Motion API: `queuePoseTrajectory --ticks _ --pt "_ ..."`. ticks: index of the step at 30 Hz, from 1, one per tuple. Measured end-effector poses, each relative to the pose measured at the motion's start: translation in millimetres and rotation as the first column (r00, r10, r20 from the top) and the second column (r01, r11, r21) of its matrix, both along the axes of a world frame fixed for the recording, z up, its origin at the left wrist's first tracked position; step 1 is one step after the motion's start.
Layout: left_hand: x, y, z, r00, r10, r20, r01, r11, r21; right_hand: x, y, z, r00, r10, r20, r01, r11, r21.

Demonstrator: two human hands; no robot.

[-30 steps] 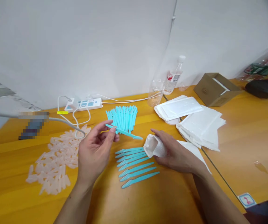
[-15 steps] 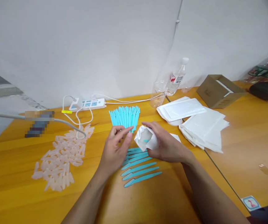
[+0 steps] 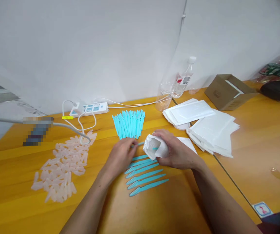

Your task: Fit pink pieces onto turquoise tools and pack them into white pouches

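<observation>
The wall [image 3: 101, 58] backs a wooden tabletop [image 3: 135, 214], on which the materials lie in separate groups, presumably so that each kind can be told apart at a glance. The open box [image 3: 219, 92] stands at the far right. Nearer lie flat white bags [image 3: 213, 130], overlapping in loose stacks on the right hand's side, a placement that seems chosen for easy reach.

The right hand [image 3: 177, 151] is curled around an open bag [image 3: 163, 149], fingers over the top and thumb beneath; this rounded grip probably serves to hold the mouth agape, turned towards the left hand [image 3: 120, 154]. The left hand's grip is narrow, its fingertips pinching a blue stick [image 3: 141, 143] whose visible end points at the bag's mouth; whether the two touch cannot be told. A little blue shows inside the bag.

Further sticks form a dense bundle [image 3: 129, 126] behind the left hand, and a spaced row [image 3: 149, 187] below both hands, their heads all leftward, likely so that each can be lifted singly. Smallest are the pale pink pieces [image 3: 65, 162], spread at the left, well apart from the bag.
</observation>
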State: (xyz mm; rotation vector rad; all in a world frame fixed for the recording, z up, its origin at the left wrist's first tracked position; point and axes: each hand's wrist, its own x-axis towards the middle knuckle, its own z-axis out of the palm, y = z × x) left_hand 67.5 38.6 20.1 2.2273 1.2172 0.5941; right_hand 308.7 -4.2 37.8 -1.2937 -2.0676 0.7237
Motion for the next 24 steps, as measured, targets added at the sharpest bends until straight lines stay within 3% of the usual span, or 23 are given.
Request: queuePoseTrajectory --ticks 2,4,7,9,11,13,15,18,20,22,24 --pt "-17.3 -2.8 13.9 0.959 0.198 0.202 -0.195 0.980 -0.035 -1.1 -0.4 -1.2 1.000 -0.002 0.007 0.002 0.999 -0.041" --pt "-31.4 -8.6 28.8 0.813 0.355 0.461 -0.325 0.934 -0.146 -2.8 -0.6 -2.1 1.000 0.009 0.020 -0.008 0.997 -0.073" --pt "-38.4 -19.0 40.9 0.592 0.441 0.675 -0.346 0.895 -0.282 -5.9 0.3 -4.5 0.997 0.009 0.082 -0.003 0.998 -0.069" --pt "-33.8 -23.7 37.6 0.500 0.497 0.709 -0.339 0.866 -0.368 -8.0 1.6 -7.0 0.991 0.000 0.135 0.008 0.998 -0.059" --pt "-23.7 -26.3 27.2 0.453 0.562 0.692 -0.330 0.827 -0.456 -10.1 2.8 -9.8 0.987 -0.013 0.159 0.022 0.998 -0.057" --pt "-9.2 -28.9 14.4 0.468 0.604 0.645 -0.326 0.796 -0.509 -12.3 3.7 -12.7 0.989 -0.022 0.149 0.031 0.998 -0.053" --pt "8.2 -33.4 3.6 0.550 0.602 0.580 -0.334 0.794 -0.508 -14.8 4.2 -15.4 0.991 -0.036 0.130 0.041 0.999 -0.036" --pt "31.0 -42.1 -4.6 0.808 0.414 0.418 -0.307 0.903 -0.302 -18.2 4.3 -18.1 0.994 -0.042 0.097 0.043 0.999 -0.008" --pt "36.1 -44.5 -5.0 0.937 0.229 0.265 -0.199 0.970 -0.137 -18.7 4.2 -18.3 0.996 -0.041 0.080 0.042 0.999 -0.007" --pt "30.5 -41.0 -3.7 0.967 0.140 0.214 -0.124 0.988 -0.087 -16.9 4.2 -17.5 0.997 -0.042 0.070 0.044 0.999 -0.023" --pt "18.4 -31.9 -3.3 0.957 0.162 0.240 -0.139 0.984 -0.110 -13.3 4.5 -16.6 0.998 -0.040 0.053 0.042 0.999 -0.030"
